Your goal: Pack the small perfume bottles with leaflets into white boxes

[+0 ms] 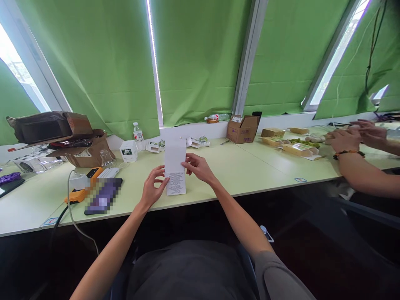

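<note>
A long white paper leaflet (175, 156) stands upright above the table in front of me, with a crease across it. Small print covers its lower panel; the upper panel looks blank. My left hand (153, 186) pinches its left edge near the crease, thumb on the printed side. On the other edge, slightly higher, my right hand (199, 167) grips the paper between thumb and fingers. Behind the leaflet lie small white packets with green print, one of them a white packet (198, 142) on the right. A white box (128, 151) stands further left.
Left of me are a phone (103, 196), an orange power strip (93, 174) with cables, and opened cardboard boxes (84, 152). A water bottle (137, 132) and a brown carton (243, 129) stand at the back. At right, another person's hands (346, 137) work near wooden trays (300, 149).
</note>
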Demonstrator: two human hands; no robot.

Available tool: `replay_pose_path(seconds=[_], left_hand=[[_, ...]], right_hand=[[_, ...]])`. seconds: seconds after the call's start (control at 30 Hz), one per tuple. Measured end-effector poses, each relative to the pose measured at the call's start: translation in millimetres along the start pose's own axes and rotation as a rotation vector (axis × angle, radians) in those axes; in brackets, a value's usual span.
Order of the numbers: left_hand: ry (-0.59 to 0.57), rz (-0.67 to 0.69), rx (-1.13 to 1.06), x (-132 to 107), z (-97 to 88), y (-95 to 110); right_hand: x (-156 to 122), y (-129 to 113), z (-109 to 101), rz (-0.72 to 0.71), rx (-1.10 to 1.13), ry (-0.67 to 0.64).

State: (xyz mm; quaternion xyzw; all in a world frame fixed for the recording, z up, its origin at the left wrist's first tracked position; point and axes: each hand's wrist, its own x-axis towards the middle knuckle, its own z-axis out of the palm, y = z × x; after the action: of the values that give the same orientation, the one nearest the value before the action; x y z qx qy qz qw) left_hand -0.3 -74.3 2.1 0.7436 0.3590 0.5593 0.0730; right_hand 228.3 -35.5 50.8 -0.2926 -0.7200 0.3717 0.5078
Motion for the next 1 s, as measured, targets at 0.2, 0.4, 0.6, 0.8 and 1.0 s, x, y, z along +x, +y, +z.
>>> replay_pose_path(seconds=[0.2,0.4,0.6,0.8,1.0], left_hand=[[-0.008,-0.008,-0.012,-0.7,0.3,-2.6],[-0.008,-0.020,-0.018,-1.7,0.9,-4.8],[-0.015,-0.032,-0.021,-1.7,1.2,-4.9],[0.009,-0.028,-0.021,-1.9,3.3,-5.5],[-0.019,-0.022,0.004,-1.0,2.0,-4.5]], right_hand=[[-0.4,-1.4,0.6,-0.003,0.004,-0.004],[0.1,-0.3,1.5,-0.006,-0.006,-0.005],[-0.1,0.9,2.9,-0.010,-0.010,-0.010],[0.0,0.7,3.0,-0.014,-0.011,-0.014],[-0.8,-0.4,3.3,-0.013,-0.026,-0.022]])
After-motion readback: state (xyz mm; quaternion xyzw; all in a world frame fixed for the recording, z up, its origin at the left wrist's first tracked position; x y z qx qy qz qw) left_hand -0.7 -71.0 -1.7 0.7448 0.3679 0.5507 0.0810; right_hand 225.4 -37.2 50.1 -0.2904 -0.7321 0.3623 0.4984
